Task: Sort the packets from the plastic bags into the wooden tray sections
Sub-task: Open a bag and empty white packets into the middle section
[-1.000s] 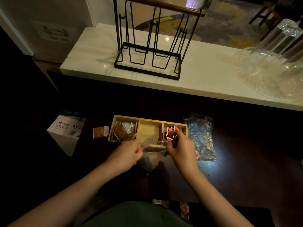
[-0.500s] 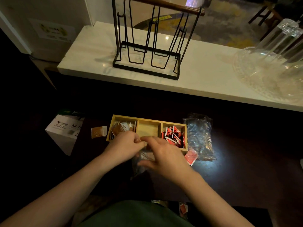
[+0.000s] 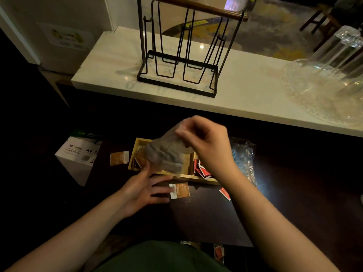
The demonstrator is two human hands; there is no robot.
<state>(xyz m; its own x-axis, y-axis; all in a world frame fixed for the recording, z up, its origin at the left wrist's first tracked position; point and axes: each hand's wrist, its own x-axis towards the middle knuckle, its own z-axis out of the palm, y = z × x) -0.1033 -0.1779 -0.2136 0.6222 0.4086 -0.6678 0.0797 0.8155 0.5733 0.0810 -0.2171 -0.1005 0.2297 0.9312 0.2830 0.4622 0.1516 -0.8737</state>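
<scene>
Bag (image 3: pixel 167 154) at frame centre, thin, limp and probably slippery, hangs from right hand (image 3: pixel 206 142) pinching its top corner; left hand (image 3: pixel 145 189) grip spread by orange packet (image 3: pixel 179 190) on surface.

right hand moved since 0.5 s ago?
Yes. The right hand has risen, lifting the plastic bag from the wooden tray's near edge to above it.

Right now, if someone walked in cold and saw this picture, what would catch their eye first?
Probably the right hand pinching a clear plastic bag up over the wooden tray, whose right section holds red packets. Below it, the left hand lies open on the dark table, fingers by a loose brown packet. Behind, a black wire rack stands on the white counter.
</scene>
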